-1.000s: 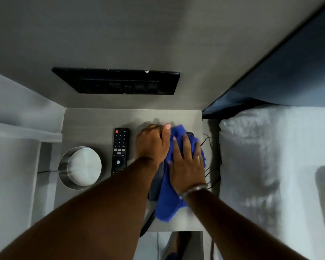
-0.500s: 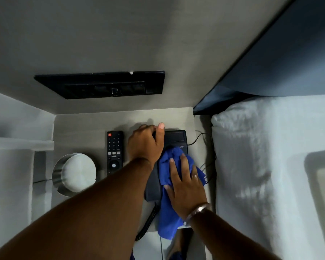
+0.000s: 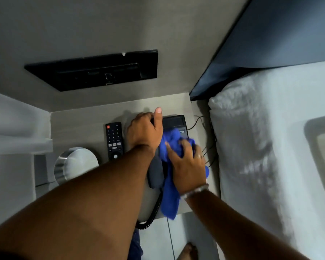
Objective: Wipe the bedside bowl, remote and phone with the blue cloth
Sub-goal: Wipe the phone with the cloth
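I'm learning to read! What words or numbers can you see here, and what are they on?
"TETEL", or something close, in blurred white letters on the black phone, right above the blue cloth.
Number keys on the remote: only "1", "2" and "3" in the top row can be guessed; the rest are too small.
A tiny white mark under the black wall panel: too small to read.

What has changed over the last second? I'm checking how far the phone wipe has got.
The right hand dragged the blue cloth from the far end of the phone toward the near edge, uncovering its top panel, and now bunches the cloth instead of pressing flat. The left hand stayed on the phone's far left. The remote and bowl sit unmoved.
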{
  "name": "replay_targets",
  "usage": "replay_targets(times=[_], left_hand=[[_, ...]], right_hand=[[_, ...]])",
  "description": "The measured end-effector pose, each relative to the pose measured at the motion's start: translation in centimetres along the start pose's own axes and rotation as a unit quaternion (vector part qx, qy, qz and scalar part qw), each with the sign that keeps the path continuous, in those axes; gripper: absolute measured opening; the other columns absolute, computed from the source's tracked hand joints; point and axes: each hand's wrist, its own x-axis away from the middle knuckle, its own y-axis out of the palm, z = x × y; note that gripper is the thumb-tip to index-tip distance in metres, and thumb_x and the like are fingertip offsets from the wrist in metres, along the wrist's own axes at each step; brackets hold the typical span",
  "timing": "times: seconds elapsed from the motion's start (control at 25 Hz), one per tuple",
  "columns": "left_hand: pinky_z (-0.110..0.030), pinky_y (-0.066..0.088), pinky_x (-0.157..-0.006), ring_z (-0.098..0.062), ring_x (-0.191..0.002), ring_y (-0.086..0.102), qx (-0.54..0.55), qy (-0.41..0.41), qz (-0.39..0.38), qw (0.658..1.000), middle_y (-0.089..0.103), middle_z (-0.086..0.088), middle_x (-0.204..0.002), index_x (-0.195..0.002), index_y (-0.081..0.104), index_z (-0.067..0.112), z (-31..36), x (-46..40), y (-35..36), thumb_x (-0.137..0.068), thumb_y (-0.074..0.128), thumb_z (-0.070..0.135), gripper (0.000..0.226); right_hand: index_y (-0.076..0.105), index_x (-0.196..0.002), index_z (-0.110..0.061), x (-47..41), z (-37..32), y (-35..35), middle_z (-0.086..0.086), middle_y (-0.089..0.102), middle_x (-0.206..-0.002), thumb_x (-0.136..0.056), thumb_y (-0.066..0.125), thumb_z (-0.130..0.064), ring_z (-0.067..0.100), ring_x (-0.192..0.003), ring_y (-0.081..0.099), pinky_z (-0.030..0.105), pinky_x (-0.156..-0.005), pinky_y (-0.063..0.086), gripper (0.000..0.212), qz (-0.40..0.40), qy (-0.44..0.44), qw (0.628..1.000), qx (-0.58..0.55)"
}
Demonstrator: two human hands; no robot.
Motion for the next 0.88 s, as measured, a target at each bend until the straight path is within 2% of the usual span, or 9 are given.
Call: replay_targets(times=[0.12,0.2,0.4,0.56,0.6,0.68,0.76,0.8,0.88], left_hand=[[-0.029,0.033,-0.053,-0.024,-0.059,0.051,-0.019,0.031,-0.002,0.999,0.062,-0.005,-0.071,-0.066,0.06,0.019,-0.2,0.0,0.2,-0.093,0.009,0.067,0.074],[-0.028,0.033,-0.052,-0.022,-0.059,0.051,-0.022,0.036,-0.001,0.999,0.058,-0.003,-0.07,-0.066,0.058,0.02,-0.2,0.1,0.4,-0.091,0.003,0.07,0.078],[-0.03,0.04,-0.051,-0.023,-0.058,0.054,-0.004,0.014,0.003,1.0,0.056,-0.002,-0.063,-0.054,0.041,0.024,-0.3,-0.2,0.7,-0.091,0.006,0.071,0.069],[-0.029,0.036,-0.052,-0.022,-0.058,0.053,-0.002,0.02,0.005,1.0,0.053,0.0,-0.061,-0.052,0.035,0.027,-0.3,-0.1,0.8,-0.093,0.01,0.069,0.064],[-0.029,0.037,-0.052,-0.022,-0.058,0.053,-0.002,0.021,0.007,1.0,0.053,0.0,-0.061,-0.052,0.035,0.026,-0.4,-0.1,0.9,-0.093,0.01,0.068,0.063],[-0.028,0.037,-0.05,-0.022,-0.056,0.052,-0.001,0.023,0.012,1.0,0.053,0.0,-0.06,-0.052,0.036,0.027,-0.4,-0.1,0.9,-0.093,0.012,0.068,0.063],[-0.025,0.029,-0.047,-0.017,-0.052,0.048,-0.004,0.025,0.015,1.0,0.048,0.004,-0.055,-0.051,0.035,0.027,-0.3,0.0,0.8,-0.093,0.012,0.068,0.063],[-0.024,0.025,-0.046,-0.014,-0.049,0.045,-0.004,0.028,0.016,0.999,0.045,0.007,-0.053,-0.05,0.035,0.027,-0.3,0.1,0.7,-0.093,0.012,0.068,0.063],[-0.024,0.024,-0.045,-0.01,-0.047,0.041,0.002,0.03,0.015,0.999,0.041,0.008,-0.052,-0.05,0.034,0.028,-0.3,0.1,0.7,-0.093,0.011,0.069,0.064]], right_hand=[[0.048,-0.127,-0.036,4.5,2.8,1.3,0.011,0.053,-0.1,-0.069,0.074,-0.03,0.034,-0.081,0.055,0.044,-0.068,0.052,0.064,-0.01,-0.102,0.995,0.015],[0.047,-0.126,-0.037,3.6,3.9,1.1,0.011,0.054,-0.093,-0.07,0.074,-0.033,0.029,-0.074,0.056,0.04,-0.06,0.054,0.063,-0.004,-0.097,0.995,0.019],[0.051,-0.129,-0.034,4.0,2.5,1.1,0.017,0.055,-0.101,-0.079,0.061,-0.03,0.031,-0.08,0.056,0.038,-0.055,0.057,0.052,0.039,0.053,0.996,-0.067],[0.056,-0.129,-0.027,3.8,2.1,0.8,0.021,0.053,-0.102,-0.08,0.068,-0.019,0.035,-0.082,0.054,0.042,-0.062,0.054,0.051,0.073,0.139,0.979,-0.13],[0.057,-0.127,-0.025,3.2,1.4,0.6,0.021,0.053,-0.102,-0.079,0.068,-0.016,0.037,-0.083,0.053,0.043,-0.064,0.054,0.05,0.082,0.131,0.978,-0.137],[0.06,-0.123,-0.022,2.0,-0.1,0.3,0.022,0.055,-0.102,-0.076,0.07,-0.014,0.039,-0.083,0.054,0.045,-0.065,0.055,0.049,0.078,0.056,0.989,-0.114],[0.058,-0.124,-0.025,1.2,-0.2,-0.1,0.02,0.055,-0.102,-0.075,0.071,-0.018,0.039,-0.084,0.056,0.047,-0.066,0.055,0.051,0.06,-0.022,0.997,-0.047],[0.056,-0.127,-0.028,1.0,0.9,-0.4,0.019,0.054,-0.105,-0.077,0.07,-0.02,0.038,-0.087,0.055,0.048,-0.068,0.054,0.053,0.05,-0.036,0.998,-0.02],[0.054,-0.129,-0.032,0.8,3.8,-0.9,0.017,0.051,-0.111,-0.082,0.063,-0.021,0.039,-0.094,0.05,0.048,-0.073,0.052,0.049,0.03,0.012,0.999,-0.009]])
